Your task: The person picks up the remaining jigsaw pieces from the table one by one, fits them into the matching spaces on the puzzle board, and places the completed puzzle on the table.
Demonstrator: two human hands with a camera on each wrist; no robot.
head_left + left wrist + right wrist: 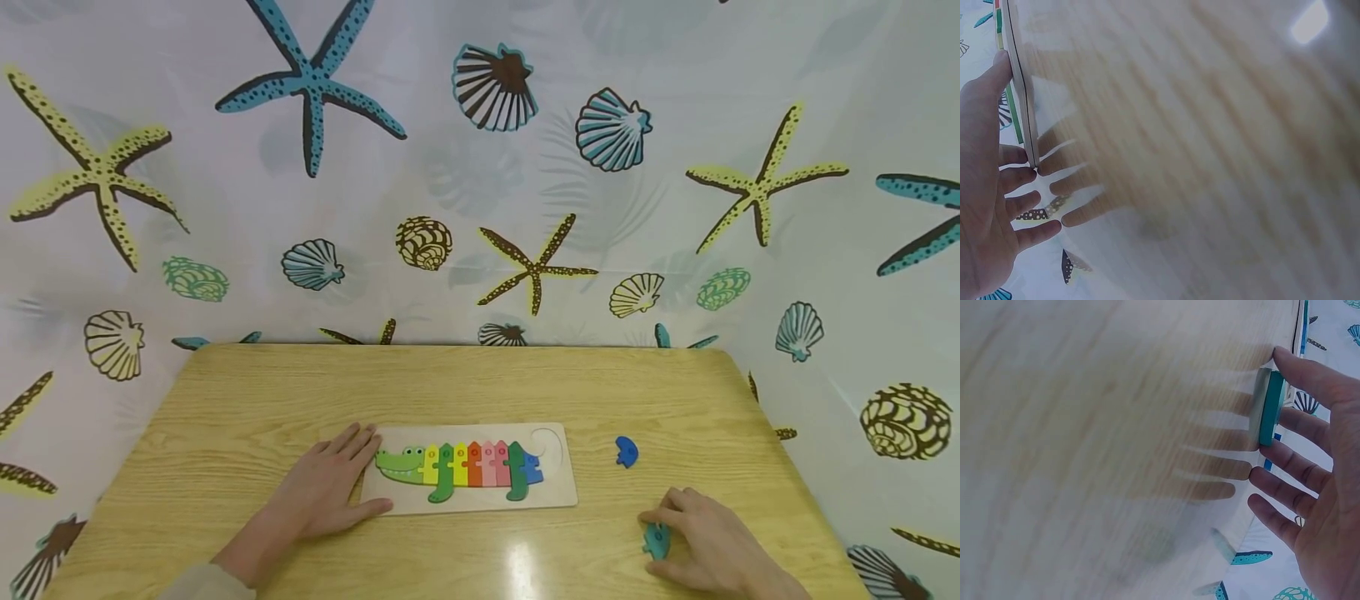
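Note:
A wooden crocodile puzzle board [555, 492] lies flat on the table, its coloured pieces [474, 463] set from the green head to a blue segment. At its right end a curled tail recess [551, 446] shows bare wood. My left hand [322, 483] rests at the board's left end, fingers spread and fairly straight; its thumb reaches the lower left corner. To the right, my right hand [708, 537] has thumb and fingers bent around a teal puzzle piece [657, 541] at the tabletop. In the right wrist view the teal piece [1272, 407] sits between thumb and middle finger.
A dark blue puzzle piece [627, 451] lies between the board and the right hand, a little farther back. The wood-grain table [450, 383] ends at a curtain [420, 192] printed with starfish and shells, which hangs behind and along both sides.

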